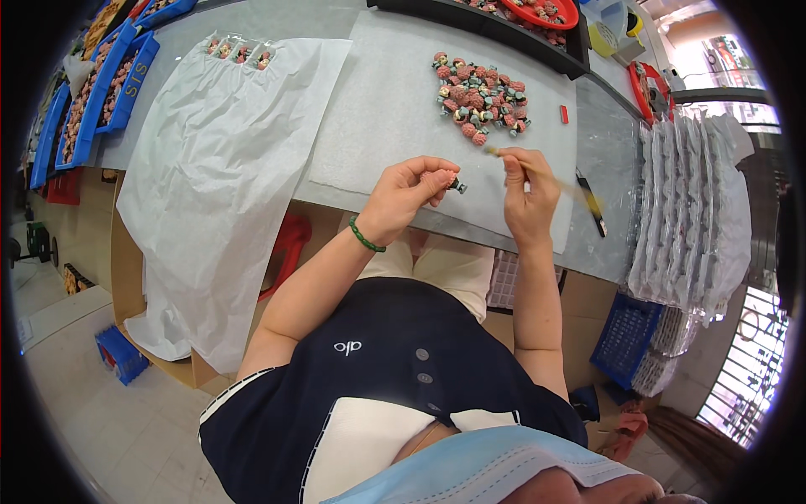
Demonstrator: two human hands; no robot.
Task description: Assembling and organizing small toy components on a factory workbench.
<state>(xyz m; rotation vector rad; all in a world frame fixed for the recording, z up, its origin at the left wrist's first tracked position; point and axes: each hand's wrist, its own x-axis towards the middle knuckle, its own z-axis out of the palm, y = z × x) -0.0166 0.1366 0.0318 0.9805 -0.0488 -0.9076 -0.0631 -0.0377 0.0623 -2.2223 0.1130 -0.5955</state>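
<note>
Over the near edge of the white work sheet (361, 143), my left hand (405, 195) is closed on a small figurine (456, 184). Its dark, greenish lower end pokes out past my fingertips; my fingers cover most of the rest. To the right, my right hand (531, 195) pinches a thin brush (546, 175) with a pale tip pointing left and a handle blurred toward the right. The brush tip is apart from the figurine. Just beyond it lies a pile of small pink and grey-green figurines (483, 94).
White tissue paper (218, 160) drapes off the table's left side, with several figurines in a clear tray (243, 52) at its far end. A black tray (579, 63) holds a red dish (554, 23). A dark knife-like tool (593, 206) lies right; stacked clear trays (684, 218) stand beyond.
</note>
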